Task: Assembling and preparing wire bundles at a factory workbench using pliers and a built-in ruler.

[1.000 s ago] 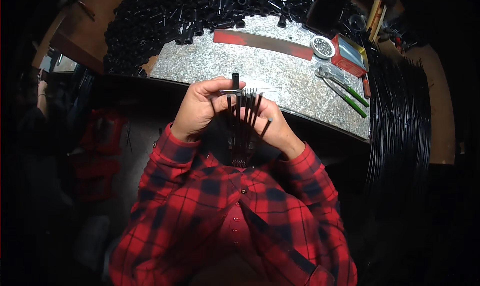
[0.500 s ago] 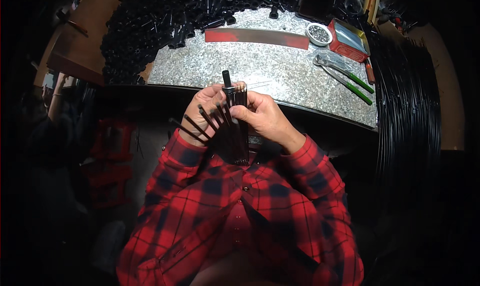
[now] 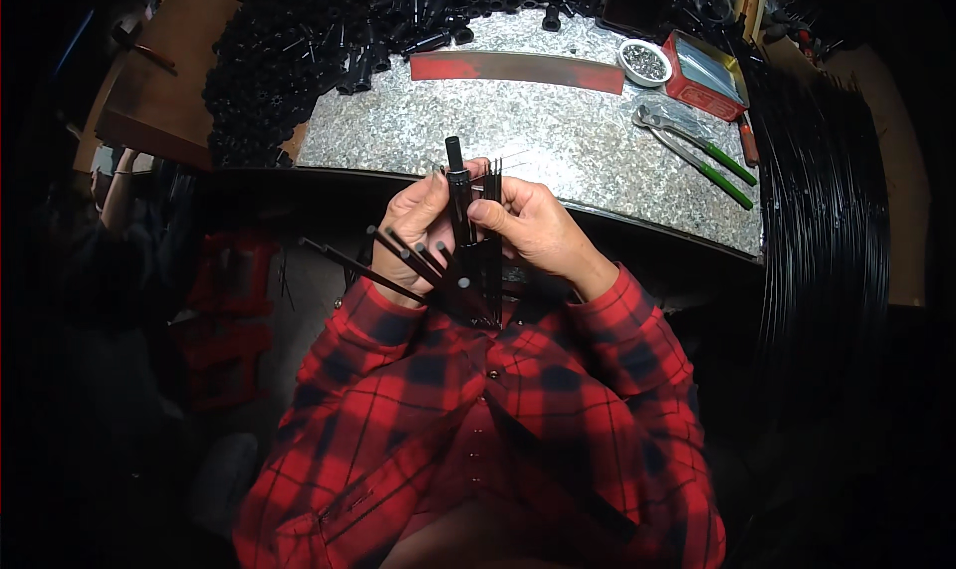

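Note:
Both my hands hold a bundle of thin black rods (image 3: 468,260) joined at a short black tube hub (image 3: 455,166) in front of my chest, just before the granite bench edge. My left hand (image 3: 413,232) grips the hub side, and several rods fan out leftward below it. My right hand (image 3: 533,228) pinches the upright rods near the hub with thumb and fingers. Thin wire ends (image 3: 508,163) stick out at the top.
A speckled granite bench (image 3: 558,141) carries a red-and-grey flat bar (image 3: 518,68), a small bowl of metal bits (image 3: 643,63), a red tin (image 3: 709,69) and green-handled pliers (image 3: 702,156). Black tube parts (image 3: 329,31) are heaped behind; black wire coils (image 3: 822,221) stand right. Another person (image 3: 110,186) is at far left.
The rods have swung from my right side to fan out on the left. My right hand has closed onto the upright rods, and the bundle sits slightly lower.

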Motion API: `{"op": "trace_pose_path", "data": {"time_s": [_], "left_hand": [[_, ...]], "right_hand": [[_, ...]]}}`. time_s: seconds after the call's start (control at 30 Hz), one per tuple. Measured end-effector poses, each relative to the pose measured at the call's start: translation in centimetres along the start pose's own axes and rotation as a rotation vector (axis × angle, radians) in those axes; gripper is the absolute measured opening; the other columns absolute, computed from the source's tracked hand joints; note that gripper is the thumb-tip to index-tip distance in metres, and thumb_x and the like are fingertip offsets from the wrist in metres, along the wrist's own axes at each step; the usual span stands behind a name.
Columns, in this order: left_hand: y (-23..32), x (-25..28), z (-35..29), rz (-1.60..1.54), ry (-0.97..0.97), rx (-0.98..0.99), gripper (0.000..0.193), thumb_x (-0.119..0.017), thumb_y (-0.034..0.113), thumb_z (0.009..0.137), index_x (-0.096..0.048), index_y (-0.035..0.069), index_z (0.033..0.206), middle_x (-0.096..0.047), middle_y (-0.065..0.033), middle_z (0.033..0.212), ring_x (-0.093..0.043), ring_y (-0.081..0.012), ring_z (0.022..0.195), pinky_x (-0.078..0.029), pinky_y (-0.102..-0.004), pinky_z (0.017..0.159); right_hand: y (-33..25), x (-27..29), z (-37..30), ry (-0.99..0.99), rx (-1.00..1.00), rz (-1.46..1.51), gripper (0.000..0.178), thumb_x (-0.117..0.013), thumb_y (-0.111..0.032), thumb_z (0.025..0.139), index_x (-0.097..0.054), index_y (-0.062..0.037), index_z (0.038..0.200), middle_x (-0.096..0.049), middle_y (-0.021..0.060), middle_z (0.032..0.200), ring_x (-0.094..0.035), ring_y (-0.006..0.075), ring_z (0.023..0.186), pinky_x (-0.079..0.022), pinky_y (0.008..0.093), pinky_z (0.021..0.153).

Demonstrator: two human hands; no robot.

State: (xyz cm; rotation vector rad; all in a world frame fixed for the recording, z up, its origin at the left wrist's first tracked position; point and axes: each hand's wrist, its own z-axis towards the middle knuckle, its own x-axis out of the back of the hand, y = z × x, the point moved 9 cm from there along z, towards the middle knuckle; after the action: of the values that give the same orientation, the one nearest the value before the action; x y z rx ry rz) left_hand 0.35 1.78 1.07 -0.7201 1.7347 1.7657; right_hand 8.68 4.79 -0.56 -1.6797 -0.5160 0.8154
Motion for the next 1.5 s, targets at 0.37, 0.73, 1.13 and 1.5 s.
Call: {"op": "trace_pose_path", "data": {"time_s": [0.37, 0.73, 1.13, 1.5], "left_hand": [[-0.4, -0.4, 0.1, 0.108, 0.181, -0.006, 0.043, -0.040, 0.028, 0.096, -0.049, -0.008, 0.118, -0.053, -0.0194, 0.120, -0.049, -0.0264, 0.115, -0.035, -0.0382, 0.101], [-0.8, -2.3, 0.2, -0.261, -0.176, 0.103, 0.034, -0.039, 0.017, 0.097, -0.044, -0.003, 0.123, -0.058, -0.0117, 0.108, -0.058, -0.0188, 0.100, -0.048, -0.0304, 0.085], [-2.2, -2.3, 0.9, -0.450, -0.295, 0.201, 0.041, -0.040, 0.019, 0.096, -0.035, -0.003, 0.130, -0.055, -0.0106, 0.101, -0.055, -0.0187, 0.093, -0.045, -0.0320, 0.083], [-2.0, -2.3, 1.3, -0.238, -0.204, 0.158, 0.044, -0.037, 0.023, 0.098, -0.036, -0.005, 0.132, -0.055, -0.0051, 0.098, -0.052, -0.0113, 0.087, -0.044, -0.0256, 0.076]], "right_hand": [[-2.3, -0.6, -0.2, 0.075, 0.262, -0.114, 0.028, -0.052, -0.027, 0.092, -0.052, -0.0005, 0.083, -0.055, 0.0071, 0.063, -0.053, 0.0176, 0.056, -0.041, 0.0291, 0.053], [-3.4, -0.7, -1.3, -0.008, 0.130, -0.839, 0.034, -0.042, -0.022, 0.094, -0.051, 0.0039, 0.074, -0.053, 0.0200, 0.063, -0.052, 0.0347, 0.059, -0.038, 0.0408, 0.056], [-13.5, 9.4, 3.9, 0.223, 0.136, -1.235, 0.018, -0.058, -0.015, 0.084, -0.063, 0.0020, 0.088, -0.063, 0.0162, 0.074, -0.062, 0.0248, 0.067, -0.047, 0.0319, 0.063], [-12.2, 15.9, 17.4, 0.542, 0.276, -1.660, 0.019, -0.059, -0.015, 0.083, -0.062, -0.0002, 0.094, -0.064, 0.0180, 0.082, -0.062, 0.0316, 0.077, -0.048, 0.0359, 0.067]]}}
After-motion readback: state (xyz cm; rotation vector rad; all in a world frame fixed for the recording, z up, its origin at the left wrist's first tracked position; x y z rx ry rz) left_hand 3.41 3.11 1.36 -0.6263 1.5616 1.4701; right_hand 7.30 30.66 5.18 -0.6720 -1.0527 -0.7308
